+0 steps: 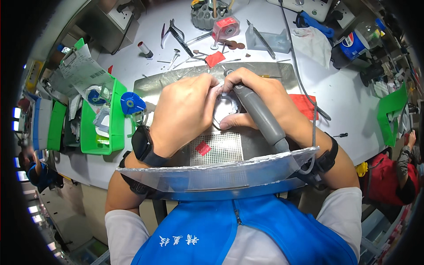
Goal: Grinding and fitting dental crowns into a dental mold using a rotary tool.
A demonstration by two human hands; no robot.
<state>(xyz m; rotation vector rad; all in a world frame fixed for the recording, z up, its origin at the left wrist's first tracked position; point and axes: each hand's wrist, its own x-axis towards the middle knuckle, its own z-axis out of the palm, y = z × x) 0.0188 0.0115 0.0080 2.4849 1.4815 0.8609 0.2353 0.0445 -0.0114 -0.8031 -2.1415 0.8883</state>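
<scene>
Above a metal tray [285,74], my two hands meet around a small pale, horseshoe-shaped piece [227,106]. My left hand [183,105] is closed, its fingertips pinching the piece's left and far side. A grey pen-like rotary handpiece [260,112] lies in my closed right hand [276,99], tip toward the piece and rear end toward me. My right thumb reaches to the piece's near edge. Fingers cover much of the piece, and the contact between tool tip and piece is hidden. A perforated plate [225,150] with a red scrap on it sits below my hands.
A clear shield [216,176] spans between my forearms and chest. Green bin [117,119] stands left, beside a blue disc-shaped dispenser [132,103]. Pliers [179,37], small tools and a red tape dispenser [225,28] lie beyond the tray. A cable [295,66] and bottle [351,48] are at right.
</scene>
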